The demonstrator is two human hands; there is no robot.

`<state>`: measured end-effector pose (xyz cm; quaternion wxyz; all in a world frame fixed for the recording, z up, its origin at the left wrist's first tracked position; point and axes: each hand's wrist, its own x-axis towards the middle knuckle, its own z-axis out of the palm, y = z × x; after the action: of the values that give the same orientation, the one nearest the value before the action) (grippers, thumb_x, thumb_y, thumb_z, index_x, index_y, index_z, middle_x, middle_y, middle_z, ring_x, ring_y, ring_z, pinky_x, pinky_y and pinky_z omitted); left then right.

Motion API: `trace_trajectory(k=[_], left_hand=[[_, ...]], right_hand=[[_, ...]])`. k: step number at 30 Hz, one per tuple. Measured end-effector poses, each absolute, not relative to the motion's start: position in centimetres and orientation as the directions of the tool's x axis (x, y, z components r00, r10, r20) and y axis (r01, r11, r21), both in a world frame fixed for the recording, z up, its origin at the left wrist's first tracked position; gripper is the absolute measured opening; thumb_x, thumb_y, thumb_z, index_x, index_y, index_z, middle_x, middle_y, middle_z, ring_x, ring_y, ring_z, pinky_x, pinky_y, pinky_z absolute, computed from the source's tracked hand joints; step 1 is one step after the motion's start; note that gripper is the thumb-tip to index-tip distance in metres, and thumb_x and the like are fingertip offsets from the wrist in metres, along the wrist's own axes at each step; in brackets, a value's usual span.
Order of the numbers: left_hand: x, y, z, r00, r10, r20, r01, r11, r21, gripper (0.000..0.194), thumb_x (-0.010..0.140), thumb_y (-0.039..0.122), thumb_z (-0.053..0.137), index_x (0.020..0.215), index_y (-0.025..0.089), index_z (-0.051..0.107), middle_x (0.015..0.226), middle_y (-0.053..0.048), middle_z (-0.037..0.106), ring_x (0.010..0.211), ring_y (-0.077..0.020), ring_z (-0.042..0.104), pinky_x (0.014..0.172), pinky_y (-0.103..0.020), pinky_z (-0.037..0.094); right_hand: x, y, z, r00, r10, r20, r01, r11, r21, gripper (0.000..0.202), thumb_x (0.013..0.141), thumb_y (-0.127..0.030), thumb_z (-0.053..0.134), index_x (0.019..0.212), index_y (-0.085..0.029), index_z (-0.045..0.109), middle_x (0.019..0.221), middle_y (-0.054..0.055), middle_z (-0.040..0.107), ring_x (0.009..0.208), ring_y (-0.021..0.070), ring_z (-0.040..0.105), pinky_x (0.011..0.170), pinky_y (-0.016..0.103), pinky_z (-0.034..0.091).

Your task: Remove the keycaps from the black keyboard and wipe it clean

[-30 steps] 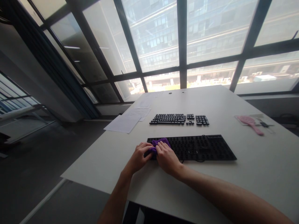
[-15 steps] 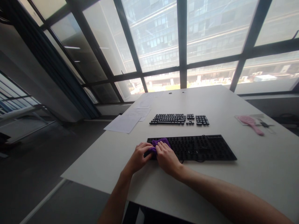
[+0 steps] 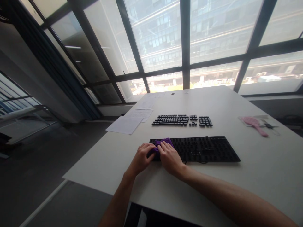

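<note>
A black keyboard base [image 3: 208, 149] without its keycaps lies on the white table [image 3: 99, 164]. On its left end is a bunched purple cloth [image 3: 168, 142]. My left hand [image 3: 142, 156] has its fingers closed on the cloth's left part, at the base's left edge. My right hand [image 3: 169, 158] presses on the same cloth from the right, fingers together over it. Beyond the base, the loose black keycaps [image 3: 170, 120] are laid out in keyboard order, with a separate number block [image 3: 205, 121] at their right.
White paper sheets [image 3: 124, 125] lie at the table's left edge. A pink brush [image 3: 254, 123] and a small dark tool [image 3: 268, 125] on clear plastic lie at the right. Large windows stand behind the table. A black object [image 3: 153, 217] is below the near edge.
Both hands and the purple cloth have shifted very slightly to the right on the keyboard base. The grip on the cloth looks the same.
</note>
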<state>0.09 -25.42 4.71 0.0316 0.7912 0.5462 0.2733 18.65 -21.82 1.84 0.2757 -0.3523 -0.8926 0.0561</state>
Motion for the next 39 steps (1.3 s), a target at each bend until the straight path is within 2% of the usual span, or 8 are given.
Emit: trace_trajectory(k=[5,10,16,23,26,28,31,39], left_hand=[[0.0,-25.6,4.9,0.278,0.891,0.358,0.853,-0.401,0.334,0.055,0.086,0.03,0.067,0.138,0.025,0.051,0.143,-0.01,0.05,0.134,-0.0289,0.043,0.114,-0.048,0.035],[-0.7,-25.3,3.8,0.316,0.914,0.255,0.854,-0.391,0.344,0.094,0.071,0.041,0.082,0.15,0.024,0.034,0.157,-0.012,0.033,0.145,-0.0347,0.027,0.119,-0.054,0.026],[-1.1,-24.9,2.8,0.285,0.922,0.264,0.84,-0.373,0.395,0.093,0.068,0.038,0.083,0.148,0.024,0.039,0.152,-0.012,0.04,0.142,-0.034,0.034,0.118,-0.052,0.031],[-0.8,-25.2,3.2,0.3,0.917,0.263,0.825,-0.388,0.412,0.082,0.075,0.029,0.076,0.148,0.025,0.039,0.153,-0.011,0.039,0.143,-0.0324,0.034,0.119,-0.051,0.031],[-0.8,-25.1,3.2,0.295,0.919,0.263,0.824,-0.384,0.416,0.086,0.072,0.032,0.08,0.148,0.024,0.039,0.153,-0.012,0.039,0.142,-0.0336,0.034,0.118,-0.052,0.032],[-0.9,-25.0,3.1,0.292,0.919,0.264,0.821,-0.383,0.423,0.09,0.071,0.035,0.082,0.149,0.023,0.038,0.153,-0.013,0.039,0.142,-0.0338,0.034,0.118,-0.052,0.032],[-1.0,-24.9,2.9,0.305,0.918,0.252,0.811,-0.389,0.436,0.086,0.076,0.03,0.076,0.15,0.022,0.035,0.154,-0.013,0.038,0.144,-0.0319,0.033,0.119,-0.051,0.03],[-1.1,-25.0,2.7,0.299,0.933,0.198,0.812,-0.358,0.46,0.081,0.08,0.021,0.067,0.152,0.021,0.031,0.157,-0.011,0.034,0.146,-0.0282,0.029,0.121,-0.048,0.028]], right_hand=[[18.5,-21.8,1.6,-0.616,0.665,0.422,0.601,0.744,-0.294,0.047,0.092,-0.014,0.048,0.137,-0.003,0.052,0.143,0.022,0.051,0.136,0.0298,0.045,0.115,0.041,0.033],[18.7,-21.7,1.9,-0.629,0.668,0.399,0.59,0.743,-0.314,0.045,0.089,-0.016,0.051,0.133,-0.004,0.056,0.142,0.021,0.052,0.136,0.0294,0.045,0.115,0.04,0.031],[19.2,-22.0,3.1,-0.63,0.666,0.398,0.567,0.746,-0.349,0.031,0.083,-0.015,0.054,0.109,-0.008,0.069,0.124,0.018,0.065,0.123,0.0282,0.055,0.11,0.036,0.037],[19.4,-22.2,3.5,-0.582,0.715,0.387,0.565,0.698,-0.44,0.021,0.081,-0.015,0.054,0.096,-0.014,0.068,0.101,0.011,0.073,0.095,0.0236,0.067,0.088,0.032,0.051],[19.3,-22.2,3.3,-0.563,0.686,0.462,0.525,0.728,-0.441,0.028,0.084,-0.013,0.051,0.107,-0.015,0.067,0.118,0.011,0.069,0.112,0.0239,0.063,0.099,0.033,0.047],[19.2,-22.1,3.0,-0.555,0.644,0.527,0.499,0.764,-0.408,0.038,0.087,-0.011,0.049,0.121,-0.015,0.063,0.138,0.012,0.059,0.132,0.0243,0.049,0.112,0.036,0.036],[18.8,-22.2,2.5,-0.604,0.625,0.494,0.513,0.78,-0.36,0.045,0.088,-0.011,0.049,0.132,-0.013,0.058,0.145,0.015,0.052,0.139,0.0267,0.041,0.117,0.042,0.029],[19.1,-22.3,3.0,-0.681,0.622,0.386,0.52,0.782,-0.344,0.026,0.084,-0.013,0.054,0.103,-0.011,0.071,0.126,0.017,0.064,0.124,0.0272,0.054,0.112,0.039,0.035]])
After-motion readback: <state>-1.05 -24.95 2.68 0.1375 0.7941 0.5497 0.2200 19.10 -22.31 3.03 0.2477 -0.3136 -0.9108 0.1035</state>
